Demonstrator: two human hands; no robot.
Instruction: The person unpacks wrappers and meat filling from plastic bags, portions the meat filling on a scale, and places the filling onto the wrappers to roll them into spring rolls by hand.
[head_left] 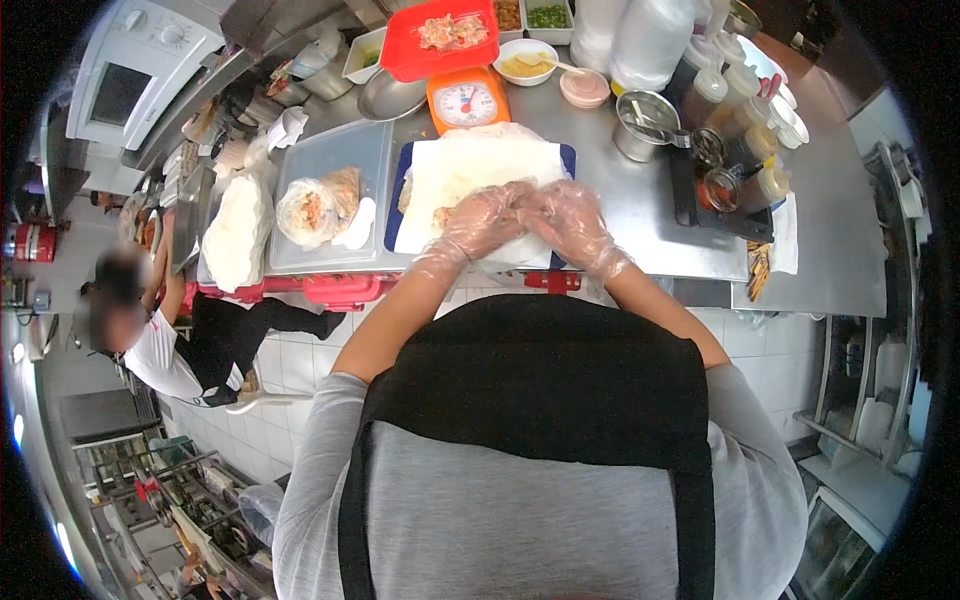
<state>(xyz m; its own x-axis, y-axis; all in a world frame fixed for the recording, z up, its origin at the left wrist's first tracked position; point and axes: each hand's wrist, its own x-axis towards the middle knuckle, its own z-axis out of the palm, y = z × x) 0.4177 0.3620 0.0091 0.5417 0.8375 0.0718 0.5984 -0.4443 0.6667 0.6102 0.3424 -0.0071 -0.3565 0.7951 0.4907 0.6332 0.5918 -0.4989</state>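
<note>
Both of my hands wear clear plastic gloves and meet over a white sheet [425, 175] on a blue board [570, 160]. My left hand [487, 218] has its fingers curled in against my right hand [572, 220], which is also closed. Whatever lies between the fingers is hidden. A small clump of orange-and-white filling [441, 216] shows beside my left hand on the sheet. Left of the board, a plastic bag of similar filling [307, 212] rests on a translucent tray lid [330, 160].
Behind the board, an orange dial scale [467, 103] carries a red tray [400, 55] of shredded filling. A bowl of yellow paste [525, 65], a metal pot [640, 140] and several sauce bottles [745, 90] stand to the right. Another person [170, 345] sits at far left.
</note>
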